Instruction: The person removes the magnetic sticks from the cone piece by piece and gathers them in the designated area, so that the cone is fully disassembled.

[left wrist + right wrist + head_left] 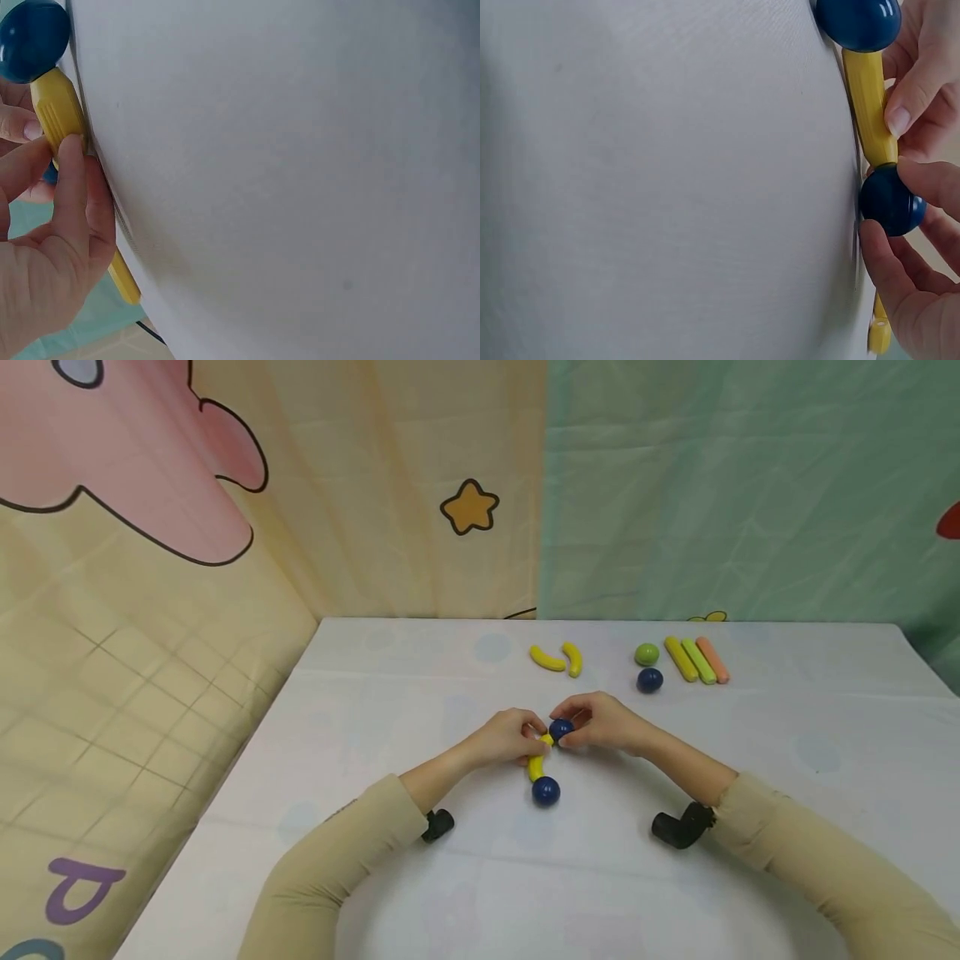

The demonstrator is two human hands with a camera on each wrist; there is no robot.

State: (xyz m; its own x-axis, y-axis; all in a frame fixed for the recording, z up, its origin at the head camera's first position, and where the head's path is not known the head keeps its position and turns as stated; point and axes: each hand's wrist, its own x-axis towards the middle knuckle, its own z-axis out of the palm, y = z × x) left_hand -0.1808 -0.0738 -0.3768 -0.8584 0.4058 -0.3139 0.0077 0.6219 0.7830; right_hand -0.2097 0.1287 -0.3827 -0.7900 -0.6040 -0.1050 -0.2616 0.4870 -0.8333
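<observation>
My left hand point(510, 737) pinches a curved yellow stick point(56, 109) around its middle, low over the white table. One dark blue ball point(546, 791) sits at the stick's near end. Between the thumb and fingers of my right hand point(606, 724) is a second dark blue ball point(891, 200), which touches the stick's far end. Whether that ball is fixed to the stick I cannot tell. Part of the stick is hidden behind the left fingers.
Two more curved yellow sticks point(547, 658) lie farther back. To their right are a green ball point(647, 654), another blue ball point(649, 680) and straight sticks in yellow point(681, 659), green point(699, 661) and orange point(712, 660). Black devices sit under both wrists.
</observation>
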